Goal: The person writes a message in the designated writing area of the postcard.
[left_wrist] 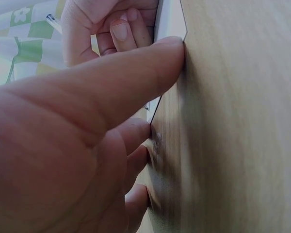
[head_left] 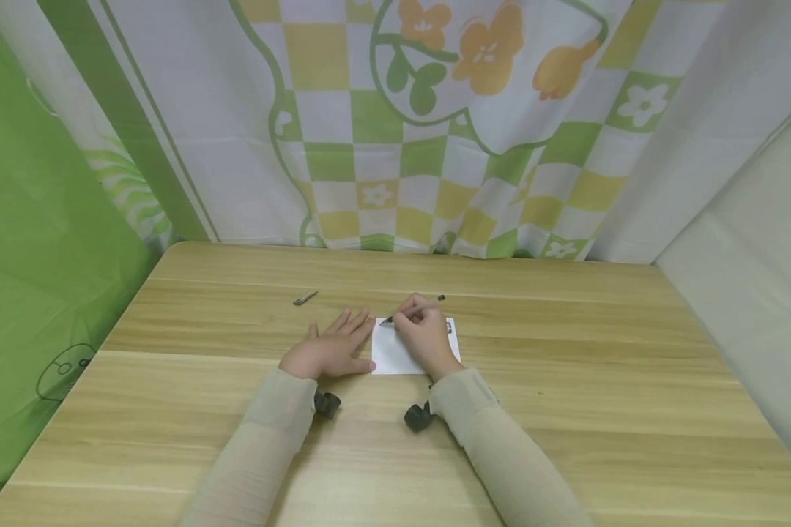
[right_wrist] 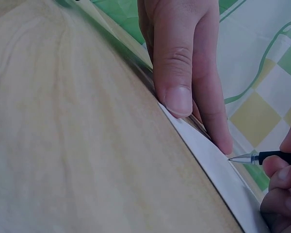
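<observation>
A white sheet of paper (head_left: 390, 355), small and rectangular, lies on the wooden table with a dark printed mark near its upper right corner. My right hand (head_left: 428, 338) pinches a pen (head_left: 427, 305) over the sheet, its tip at the upper left part of the paper. In the right wrist view the pen's metal tip (right_wrist: 240, 158) is close to the paper's far edge. My left hand (head_left: 332, 350) lies with fingers spread at the left of the sheet. Its thumb (left_wrist: 155, 63) presses the paper's edge, and the other fingertips rest beside it. No writing can be made out.
A pen cap (head_left: 306, 298) lies on the table (head_left: 600, 351) beyond my left hand. A patterned curtain (head_left: 382, 161) hangs behind the far edge. Green cloth (head_left: 46, 241) is at the left, and a pale wall (head_left: 751, 241) at the right.
</observation>
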A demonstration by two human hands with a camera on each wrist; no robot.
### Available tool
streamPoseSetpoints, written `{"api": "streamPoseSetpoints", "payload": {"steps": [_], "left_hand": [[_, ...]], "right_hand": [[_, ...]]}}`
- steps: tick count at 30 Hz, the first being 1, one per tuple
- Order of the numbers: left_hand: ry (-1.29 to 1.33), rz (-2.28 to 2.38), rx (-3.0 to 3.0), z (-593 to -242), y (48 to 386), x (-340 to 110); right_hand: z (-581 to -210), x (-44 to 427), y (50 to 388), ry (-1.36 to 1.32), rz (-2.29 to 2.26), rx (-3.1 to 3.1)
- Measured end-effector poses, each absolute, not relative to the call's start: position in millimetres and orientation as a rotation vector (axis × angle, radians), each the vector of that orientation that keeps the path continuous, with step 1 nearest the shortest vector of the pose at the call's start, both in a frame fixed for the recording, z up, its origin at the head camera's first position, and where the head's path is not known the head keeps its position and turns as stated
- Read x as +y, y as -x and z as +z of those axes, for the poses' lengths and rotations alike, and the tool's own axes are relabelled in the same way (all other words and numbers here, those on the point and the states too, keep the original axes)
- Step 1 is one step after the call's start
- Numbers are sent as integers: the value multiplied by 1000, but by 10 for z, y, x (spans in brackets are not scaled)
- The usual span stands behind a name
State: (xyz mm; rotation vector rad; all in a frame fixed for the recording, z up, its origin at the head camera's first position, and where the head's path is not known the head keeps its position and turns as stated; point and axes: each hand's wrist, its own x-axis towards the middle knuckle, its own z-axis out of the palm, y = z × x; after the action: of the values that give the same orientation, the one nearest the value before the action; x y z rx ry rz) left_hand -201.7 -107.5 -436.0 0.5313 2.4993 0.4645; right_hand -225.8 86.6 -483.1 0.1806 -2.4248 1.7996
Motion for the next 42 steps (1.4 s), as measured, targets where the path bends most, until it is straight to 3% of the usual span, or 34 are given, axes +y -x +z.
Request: {"api": "streamPoseSetpoints", "payload": {"steps": [42], "left_hand": [[-522,439,2501,-4386,2028,-1078]], "right_hand": [[-4845,878,2268,-184,1798,-2417]]}}
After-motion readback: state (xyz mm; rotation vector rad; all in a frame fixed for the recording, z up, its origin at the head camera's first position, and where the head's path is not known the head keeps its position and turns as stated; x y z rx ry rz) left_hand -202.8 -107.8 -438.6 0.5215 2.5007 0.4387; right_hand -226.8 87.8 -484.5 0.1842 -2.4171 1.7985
